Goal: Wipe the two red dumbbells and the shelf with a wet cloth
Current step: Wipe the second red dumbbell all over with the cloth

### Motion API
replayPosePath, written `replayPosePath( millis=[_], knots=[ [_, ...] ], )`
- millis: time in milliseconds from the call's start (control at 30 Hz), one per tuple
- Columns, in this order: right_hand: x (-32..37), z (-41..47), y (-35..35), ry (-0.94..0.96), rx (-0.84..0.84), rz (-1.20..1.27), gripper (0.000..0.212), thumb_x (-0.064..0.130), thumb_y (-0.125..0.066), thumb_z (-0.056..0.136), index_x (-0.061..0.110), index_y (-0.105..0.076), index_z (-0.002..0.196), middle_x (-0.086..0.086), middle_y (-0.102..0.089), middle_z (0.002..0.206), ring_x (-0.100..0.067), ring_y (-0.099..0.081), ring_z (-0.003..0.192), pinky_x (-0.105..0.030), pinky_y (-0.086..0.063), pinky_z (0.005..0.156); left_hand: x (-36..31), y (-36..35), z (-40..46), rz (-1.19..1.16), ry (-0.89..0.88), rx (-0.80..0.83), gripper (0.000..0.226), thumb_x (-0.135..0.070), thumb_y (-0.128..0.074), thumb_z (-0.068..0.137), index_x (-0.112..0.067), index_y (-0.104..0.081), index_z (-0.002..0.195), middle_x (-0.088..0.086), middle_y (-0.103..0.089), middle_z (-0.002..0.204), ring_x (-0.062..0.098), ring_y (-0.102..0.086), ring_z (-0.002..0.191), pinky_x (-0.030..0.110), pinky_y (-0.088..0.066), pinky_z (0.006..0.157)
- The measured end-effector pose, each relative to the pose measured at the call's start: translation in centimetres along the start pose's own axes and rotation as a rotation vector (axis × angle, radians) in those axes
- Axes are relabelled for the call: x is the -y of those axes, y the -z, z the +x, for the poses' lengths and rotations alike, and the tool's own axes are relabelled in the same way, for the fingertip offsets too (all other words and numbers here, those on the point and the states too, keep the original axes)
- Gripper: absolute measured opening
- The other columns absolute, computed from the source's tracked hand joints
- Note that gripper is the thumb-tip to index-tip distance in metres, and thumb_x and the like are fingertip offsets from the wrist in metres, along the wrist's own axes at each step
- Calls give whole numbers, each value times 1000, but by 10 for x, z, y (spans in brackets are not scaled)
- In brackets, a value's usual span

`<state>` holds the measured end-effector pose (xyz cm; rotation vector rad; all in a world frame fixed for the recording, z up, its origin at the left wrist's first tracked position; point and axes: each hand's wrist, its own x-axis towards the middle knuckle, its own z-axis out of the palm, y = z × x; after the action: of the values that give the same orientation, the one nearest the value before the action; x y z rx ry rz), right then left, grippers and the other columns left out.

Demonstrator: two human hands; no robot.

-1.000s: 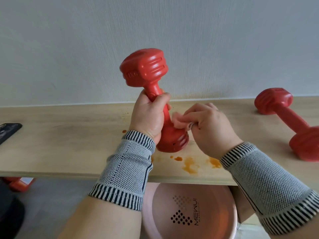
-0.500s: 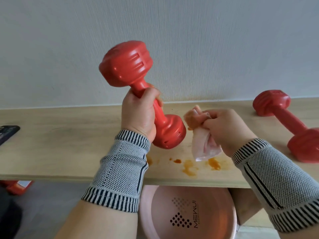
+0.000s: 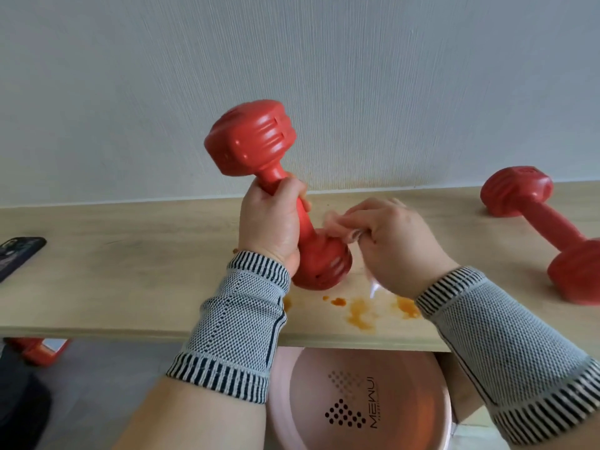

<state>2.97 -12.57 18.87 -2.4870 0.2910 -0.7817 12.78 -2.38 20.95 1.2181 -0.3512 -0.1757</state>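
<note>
My left hand (image 3: pixel 272 222) grips the handle of a red dumbbell (image 3: pixel 250 141), holding it tilted above the wooden shelf (image 3: pixel 130 271), upper head to the left. My right hand (image 3: pixel 393 241) pinches a pale pink cloth (image 3: pixel 337 222) and holds it against the dumbbell's lower head (image 3: pixel 324 267). A second red dumbbell (image 3: pixel 548 228) lies on the shelf at the right, untouched. Orange stains (image 3: pixel 360 313) mark the shelf near its front edge, below my hands.
A pink basin (image 3: pixel 357 401) sits under the shelf's front edge. A dark phone (image 3: pixel 18 254) lies at the shelf's left end. A red object (image 3: pixel 39 349) shows below the shelf at left. A pale wall rises behind the shelf.
My right hand lifted the hanging cloth back against the dumbbell's lower head. My left hand turned the dumbbell slightly more upright.
</note>
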Motion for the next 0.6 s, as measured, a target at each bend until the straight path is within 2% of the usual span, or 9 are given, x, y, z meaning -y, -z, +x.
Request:
replayPosePath(
  millis=[67,133,200,267,300,400,467,533,600],
  knots=[
    [-7,3,6,-276,41,83,31,11,-48,90,24,-76,92,7,-71,93,-15,-62,93,-29,-47,86,-4,-2,0,-44,13,5,6,-10,-59,65,-16,-55,65,1,-52,53,18,-49,54,31,-40,61],
    [-11,4,10,-522,43,305,27,5,-51,86,17,-75,83,-1,-73,83,-19,-66,86,-34,-53,80,-9,-3,4,-125,20,1,13,-9,-59,64,-18,-54,56,0,-51,52,17,-47,52,30,-39,59],
    [-10,5,10,-682,73,644,27,-5,-49,83,5,-71,70,-15,-71,78,-25,-68,74,-38,-57,70,-11,-5,7,-167,-14,-1,20,-10,-61,68,-18,-51,53,-1,-47,50,16,-44,48,29,-38,55],
    [-6,3,7,-790,144,1014,24,-7,-52,85,1,-65,66,-14,-64,67,-21,-63,59,-32,-54,58,-11,-6,7,-198,-46,21,29,-11,-65,77,-19,-50,54,-2,-44,50,14,-42,44,27,-37,52],
    [-6,2,6,-826,173,1114,21,-3,-54,88,0,-64,69,-12,-62,65,-20,-61,58,-32,-54,58,-11,-7,6,-205,-51,44,33,-13,-66,81,-20,-50,53,-2,-44,50,13,-42,44,27,-37,51],
    [-6,0,-1,-878,180,1201,14,-2,-51,91,-5,-64,86,-13,-61,73,-24,-61,65,-38,-54,68,-14,-4,7,-92,-56,72,27,-26,-67,84,-20,-54,61,-4,-49,54,14,-47,50,31,-40,57],
    [-6,-3,-6,-885,140,1207,16,-5,-48,91,-8,-63,97,-19,-61,84,-29,-62,75,-45,-54,80,-16,1,13,191,-79,46,28,-43,-65,86,-21,-56,71,-8,-50,60,13,-50,61,37,-44,66],
    [-3,-7,-12,-878,123,1171,15,-7,-49,89,-8,-64,90,-21,-62,85,-32,-63,80,-50,-53,88,-18,1,15,435,-91,27,37,-53,-58,90,-17,-57,84,-9,-48,66,13,-51,67,42,-49,75],
    [0,-10,-18,-853,114,1112,21,-10,-47,88,-4,-66,79,-20,-65,78,-31,-64,77,-48,-54,86,-19,-2,13,468,-63,-24,41,-52,-55,93,-11,-58,93,-6,-52,71,13,-57,70,40,-51,76]
  ],
)
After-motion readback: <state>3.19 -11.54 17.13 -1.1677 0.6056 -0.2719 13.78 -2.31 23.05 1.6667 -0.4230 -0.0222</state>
